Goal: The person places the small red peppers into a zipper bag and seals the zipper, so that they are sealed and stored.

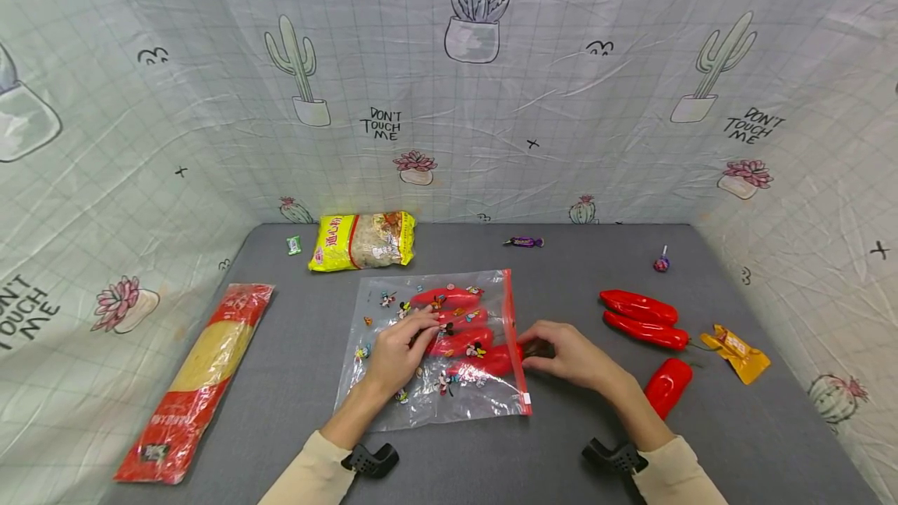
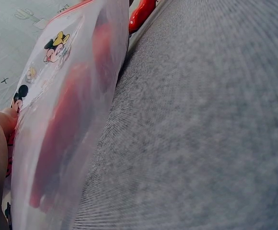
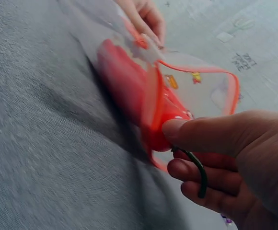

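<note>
A clear zip bag [image 1: 438,409] with cartoon prints and a red zip edge lies in the middle of the table. Several red peppers [image 1: 459,342] show through its film. My left hand [image 1: 398,349] is on top of the bag, pinching its upper film between thumb and fingers. At the bag's open mouth, my right hand [image 1: 571,353] grips a red chili pepper [image 3: 160,132] near its stem end. In the right wrist view its dark green stem [image 3: 199,175] hangs by my fingers, and its body is inside the red-edged mouth.
Two long red peppers [image 1: 638,307] and a shorter one [image 1: 668,386] lie at right, beside an orange-wrapped candy [image 1: 737,353]. A yellow pasta packet [image 1: 363,241], green candy [image 1: 294,245], purple candy [image 1: 526,241] and lollipop [image 1: 661,263] lie behind. A long noodle packet [image 1: 199,376] lies left.
</note>
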Available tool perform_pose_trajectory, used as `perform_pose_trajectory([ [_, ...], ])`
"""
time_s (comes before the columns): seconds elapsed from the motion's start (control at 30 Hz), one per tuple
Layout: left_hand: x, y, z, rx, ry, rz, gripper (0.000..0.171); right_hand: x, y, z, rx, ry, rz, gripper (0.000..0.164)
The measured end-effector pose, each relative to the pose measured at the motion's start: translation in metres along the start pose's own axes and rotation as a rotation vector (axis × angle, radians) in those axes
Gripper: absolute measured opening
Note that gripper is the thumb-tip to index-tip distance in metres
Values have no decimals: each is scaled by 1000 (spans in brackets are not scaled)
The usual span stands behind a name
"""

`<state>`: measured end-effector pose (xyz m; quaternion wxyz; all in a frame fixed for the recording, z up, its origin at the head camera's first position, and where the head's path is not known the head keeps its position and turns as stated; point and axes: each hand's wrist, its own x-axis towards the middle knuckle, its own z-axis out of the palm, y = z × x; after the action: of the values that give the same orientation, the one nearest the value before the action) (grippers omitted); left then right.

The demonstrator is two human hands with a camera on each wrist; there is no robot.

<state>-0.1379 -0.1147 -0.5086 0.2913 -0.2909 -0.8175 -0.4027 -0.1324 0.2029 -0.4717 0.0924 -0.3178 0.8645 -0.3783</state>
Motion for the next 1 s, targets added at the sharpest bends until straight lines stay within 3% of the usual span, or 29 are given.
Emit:
perform_pose_trajectory([
  [0.27,-2,-1,1,23,0,-8,11,10,-6,13,-85,71,-36,18],
  [0.53,-2,-1,2,28,-6,-16,11,14,-8,18,-91,74,-63,13],
  [1.0,-2,-2,1,16,0,-9,11,9,-3,7,-77,122,-59,17],
])
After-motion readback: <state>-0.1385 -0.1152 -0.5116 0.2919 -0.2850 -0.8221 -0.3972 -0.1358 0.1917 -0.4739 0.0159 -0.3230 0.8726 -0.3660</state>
